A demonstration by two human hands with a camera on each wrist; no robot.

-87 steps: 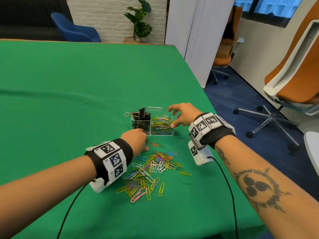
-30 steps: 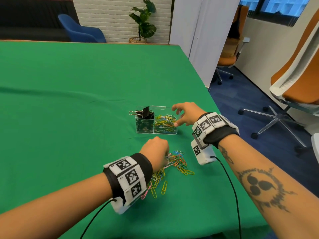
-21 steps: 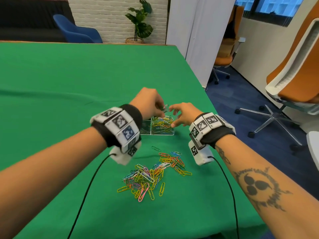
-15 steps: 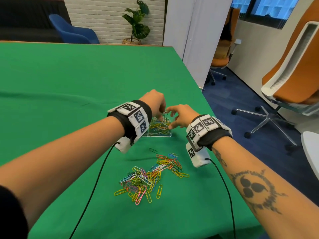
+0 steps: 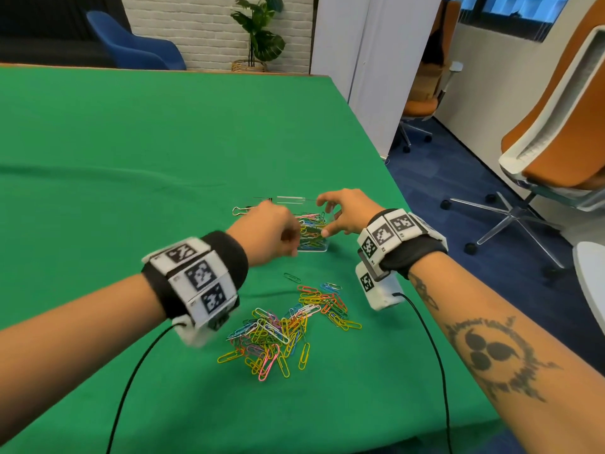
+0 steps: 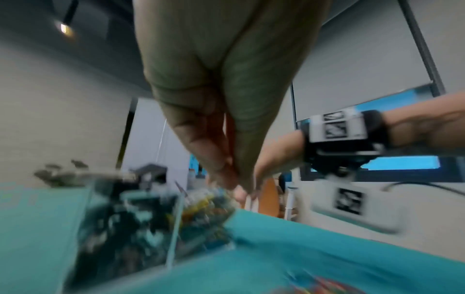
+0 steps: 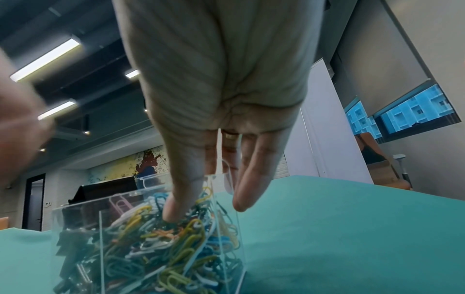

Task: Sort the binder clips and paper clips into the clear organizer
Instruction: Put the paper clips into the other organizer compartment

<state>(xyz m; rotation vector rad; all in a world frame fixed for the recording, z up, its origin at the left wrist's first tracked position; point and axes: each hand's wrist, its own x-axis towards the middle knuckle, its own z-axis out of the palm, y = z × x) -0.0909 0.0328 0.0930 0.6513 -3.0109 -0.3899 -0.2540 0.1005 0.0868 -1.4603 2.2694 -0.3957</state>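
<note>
Beside the organizer [image 5: 312, 249], right hand [image 5: 348, 211], loose paper clips [image 5: 278, 332] nearer.

Head view: high, facing forward and down over the green cloth-covered desk [image 5: 131, 142] toward its right edge | Left wrist: low, very close, blurred | Right wrist: low, close | Shared: clear two-compartment acrylic organizer [image 5: 322, 249] [image 6: 173, 228] [image 7: 100, 238], all three.

table [image 5: 131, 142]: green cloth | blue chair [image 5: 131, 47]: beyond table's far edge | potted plant [image 5: 258, 34]: beyond far edge | orange office chair [image 5: 556, 126]: right of table
</note>
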